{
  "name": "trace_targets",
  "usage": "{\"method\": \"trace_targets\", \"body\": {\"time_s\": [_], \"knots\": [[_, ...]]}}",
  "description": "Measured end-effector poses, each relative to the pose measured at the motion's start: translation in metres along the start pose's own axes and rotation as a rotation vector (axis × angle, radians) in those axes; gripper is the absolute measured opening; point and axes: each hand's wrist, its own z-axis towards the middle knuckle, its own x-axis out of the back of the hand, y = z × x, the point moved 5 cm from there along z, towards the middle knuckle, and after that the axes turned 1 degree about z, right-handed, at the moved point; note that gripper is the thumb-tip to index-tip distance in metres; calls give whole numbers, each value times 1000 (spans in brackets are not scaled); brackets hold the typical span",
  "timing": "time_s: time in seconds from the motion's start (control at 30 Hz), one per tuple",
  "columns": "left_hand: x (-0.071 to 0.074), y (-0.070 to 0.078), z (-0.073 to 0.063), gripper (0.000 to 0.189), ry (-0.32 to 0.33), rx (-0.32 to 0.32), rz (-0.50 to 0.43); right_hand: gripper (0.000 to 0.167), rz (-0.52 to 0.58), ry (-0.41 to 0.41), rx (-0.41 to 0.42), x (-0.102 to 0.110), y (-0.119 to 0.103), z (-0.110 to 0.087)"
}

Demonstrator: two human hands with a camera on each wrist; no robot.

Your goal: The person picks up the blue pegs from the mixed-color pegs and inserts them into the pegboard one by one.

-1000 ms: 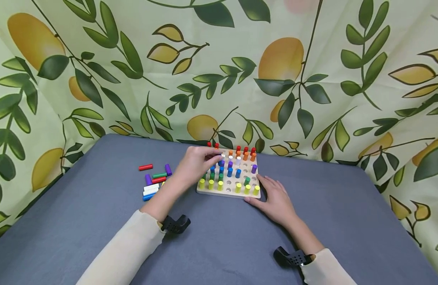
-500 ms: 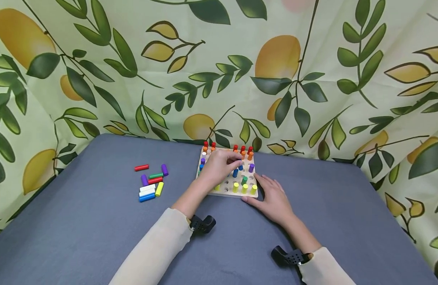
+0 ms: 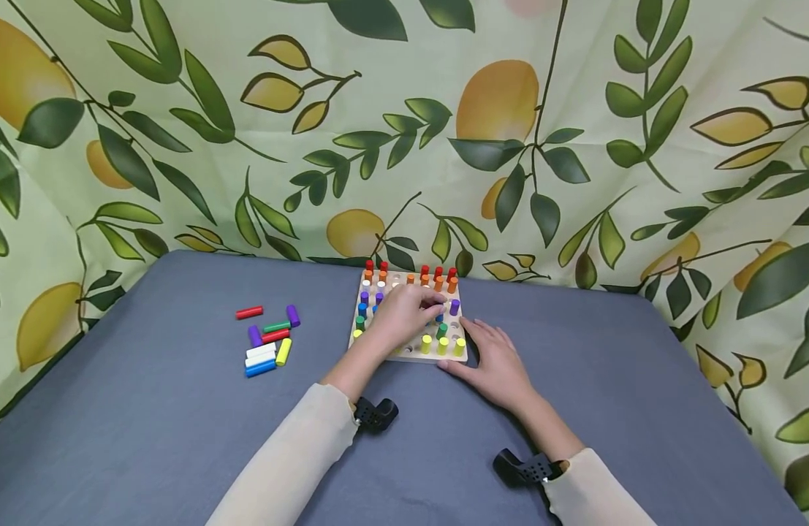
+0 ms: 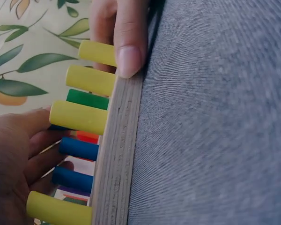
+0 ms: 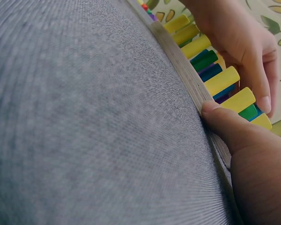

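A wooden pegboard (image 3: 414,357) lies on the table, with upright coloured pegs standing in rows. My left hand (image 3: 399,315) reaches over its middle, thumb and fingertips pinching a blue peg (image 3: 440,318) low in the blue row. Part of that peg is covered by the fingers. At the board's front right corner, my right hand (image 3: 499,369) holds the edge. The right wrist view shows its thumb (image 5: 220,115) against the front edge, beside yellow pegs (image 5: 223,80). Several pegs are hidden behind the left hand.
Loose pegs lie left of the board: a red peg (image 3: 249,313), a green peg (image 3: 276,327), a yellow peg (image 3: 283,352), a blue peg (image 3: 261,368), and several purple, white and red ones. A leaf-patterned cloth (image 3: 351,175) hangs behind the grey table (image 3: 180,424).
My left hand has moved right, from the board's left side to over its middle, and lowered a blue peg slightly. The right hand stays at the corner. The whole view has shifted a little.
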Motion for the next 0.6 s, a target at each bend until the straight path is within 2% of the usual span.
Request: {"method": "trace_targets", "body": {"time_s": [0.17,0.4,0.6], "knots": [[-4,-1,0,23,-49,-15,27,92,-9,12,25,-1,-2,1],[-7,-2,1,22,-99,-42,117,93,-16,15,39,-1,-5,4],[-9,1,1,23,-122,-60,125,92,-13,19,28,1,-3,0]]}}
